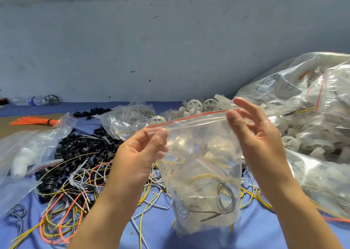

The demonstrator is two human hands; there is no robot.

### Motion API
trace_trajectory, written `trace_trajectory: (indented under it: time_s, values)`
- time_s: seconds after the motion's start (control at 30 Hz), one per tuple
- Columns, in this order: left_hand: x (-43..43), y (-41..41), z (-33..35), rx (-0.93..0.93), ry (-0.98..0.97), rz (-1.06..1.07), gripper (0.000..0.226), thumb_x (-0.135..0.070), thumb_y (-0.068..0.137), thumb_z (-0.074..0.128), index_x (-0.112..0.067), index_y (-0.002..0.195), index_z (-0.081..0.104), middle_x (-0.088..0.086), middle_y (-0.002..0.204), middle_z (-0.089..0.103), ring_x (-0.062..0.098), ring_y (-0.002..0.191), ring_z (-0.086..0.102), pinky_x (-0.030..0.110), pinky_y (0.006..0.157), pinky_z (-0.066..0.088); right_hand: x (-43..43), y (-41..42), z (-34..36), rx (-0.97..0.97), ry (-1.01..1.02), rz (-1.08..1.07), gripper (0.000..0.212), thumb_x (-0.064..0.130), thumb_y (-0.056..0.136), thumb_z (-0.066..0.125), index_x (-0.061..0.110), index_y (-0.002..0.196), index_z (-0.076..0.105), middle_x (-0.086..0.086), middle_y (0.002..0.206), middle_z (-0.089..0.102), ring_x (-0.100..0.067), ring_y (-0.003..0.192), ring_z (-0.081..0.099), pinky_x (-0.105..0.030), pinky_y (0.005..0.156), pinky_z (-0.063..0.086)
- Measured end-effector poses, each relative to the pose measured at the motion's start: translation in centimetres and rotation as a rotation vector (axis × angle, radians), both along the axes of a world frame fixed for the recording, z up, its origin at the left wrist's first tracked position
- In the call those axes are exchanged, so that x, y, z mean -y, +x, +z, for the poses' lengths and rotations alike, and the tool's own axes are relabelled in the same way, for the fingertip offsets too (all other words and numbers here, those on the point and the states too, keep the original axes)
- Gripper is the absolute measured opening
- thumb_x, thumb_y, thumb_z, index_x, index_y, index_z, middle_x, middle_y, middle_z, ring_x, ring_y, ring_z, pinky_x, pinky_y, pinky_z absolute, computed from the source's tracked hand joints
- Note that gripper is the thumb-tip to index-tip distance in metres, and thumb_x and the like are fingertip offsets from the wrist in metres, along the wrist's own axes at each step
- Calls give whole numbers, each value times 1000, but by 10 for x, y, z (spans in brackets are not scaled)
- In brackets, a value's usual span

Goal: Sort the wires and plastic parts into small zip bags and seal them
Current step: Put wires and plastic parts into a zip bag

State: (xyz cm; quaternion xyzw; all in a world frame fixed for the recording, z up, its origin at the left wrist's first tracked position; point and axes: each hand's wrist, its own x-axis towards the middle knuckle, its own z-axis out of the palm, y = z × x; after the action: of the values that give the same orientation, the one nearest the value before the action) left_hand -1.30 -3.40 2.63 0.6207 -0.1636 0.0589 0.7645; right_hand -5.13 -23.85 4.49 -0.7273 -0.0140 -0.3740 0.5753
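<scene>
As left grip (pixel 140 148) and right grip (pixel 253 133) pinch its top, bag (pixel 200 154) hangs.

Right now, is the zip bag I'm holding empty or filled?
Partly filled: the zip bag has grey wires and yellow wires coiled in its lower half.

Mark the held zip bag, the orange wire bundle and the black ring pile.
zip bag (pixel 200 146): head view, clear front panel.
orange wire bundle (pixel 32 120): head view, middle of strands.
black ring pile (pixel 79 148): head view, centre of heap.
</scene>
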Motion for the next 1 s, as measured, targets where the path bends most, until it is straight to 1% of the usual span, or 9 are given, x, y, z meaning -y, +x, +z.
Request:
trace_trajectory:
  time_s: [0.03, 0.1, 0.2, 0.3, 0.4, 0.53, 0.73, 0.83, 1.0]
  values:
    - [1, -1, 1, 50, 53, -2, 20, -40, 78, 71, -22, 87, 74, -2, 75, 67, 12, 74, 61, 29, 78, 51, -1, -2, 5, 51, -267, -111, 41, 50, 90, 61, 33, 127, 60, 12, 119, 61, -2, 110, 56, -18, 95, 42]
    - [4, -7, 3, 165, 154, -11, 17, -41, 83, 71, -25, 91, 74, -5, 81, 71, 9, 76, 62, 22, 75, 53, -10, -6, 16, 135, -658, -179, 41, 54, 92, 55, 32, 126, 61, 12, 121, 59, -7, 115, 51, -31, 103, 40]
    - [11, -15, 6, 290, 234, 8, 16, -43, 84, 69, -31, 94, 73, -7, 90, 75, 8, 80, 66, 20, 76, 52, -25, -10, 23, 125, -855, -77, 32, 51, 93, 53, 32, 113, 69, 13, 106, 67, -16, 103, 59, -44, 97, 43]
    - [14, -18, 6, 334, 267, 55, 10, -37, 86, 67, -33, 94, 73, -10, 88, 74, 8, 80, 67, 18, 75, 52, -28, -13, 21, 100, -817, -1, 22, 41, 93, 58, 30, 104, 73, 12, 95, 70, -18, 90, 64, -43, 87, 48]
    - [13, -18, 6, 329, 238, 61, 9, -38, 86, 68, -35, 93, 72, -10, 87, 74, 6, 78, 65, 19, 74, 51, -24, -15, 20, 74, -778, -16, 22, 41, 90, 58, 31, 100, 74, 13, 90, 68, -17, 86, 63, -43, 84, 48]
    - [14, -19, 6, 309, 230, 89, 8, -40, 84, 71, -34, 90, 72, -9, 85, 74, 7, 75, 64, 17, 72, 50, -26, -16, 17, 69, -783, -62, 21, 39, 91, 56, 29, 96, 74, 12, 88, 67, -18, 83, 60, -43, 83, 47]
    - [13, -17, 9, 292, 230, 192, 11, -23, 81, 72, -34, 79, 74, -11, 76, 74, 4, 68, 64, 11, 67, 48, -33, -15, 15, 88, -842, -130, 22, 38, 93, 55, 25, 95, 72, 9, 88, 67, -21, 80, 56, -42, 82, 46]
    - [13, -17, 9, 292, 227, 197, 9, -23, 82, 70, -31, 81, 74, -12, 71, 71, 1, 64, 61, 10, 64, 46, -30, -16, 17, 76, -838, -125, 21, 39, 92, 56, 26, 94, 72, 10, 87, 67, -20, 79, 56, -42, 81, 46]
    - [8, -15, 8, 277, 224, 193, 6, -26, 85, 69, -27, 83, 74, -9, 76, 73, 2, 68, 62, 10, 65, 46, -24, -16, 16, 59, -844, -96, 21, 37, 93, 55, 27, 96, 73, 10, 89, 68, -21, 80, 57, -45, 84, 46]
